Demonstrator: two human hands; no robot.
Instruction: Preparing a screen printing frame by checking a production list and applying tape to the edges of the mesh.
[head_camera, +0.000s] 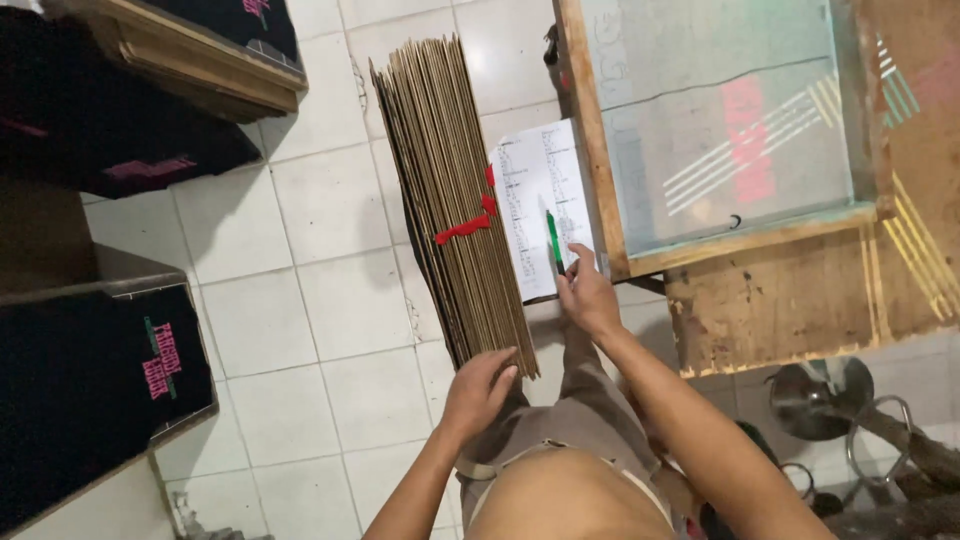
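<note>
A tall stack of thin brown boards (455, 190) stands on edge on the white tiled floor, tied with a red strip (470, 225). My left hand (480, 390) rests on the near end of the stack, fingers curled over the edges. My right hand (588, 295) holds a green pen (553, 240) whose tip touches a white sheet of paper (540, 205) with written columns. The paper lies on a board between the stack and a wooden frame.
A wooden screen-printing frame (720, 130) with a pink and striped design sits on a worn wooden table (800, 300) at right. Black printed cloths on boards (90, 390) lie at left and upper left (130, 90). A metal stool base (820, 395) stands lower right.
</note>
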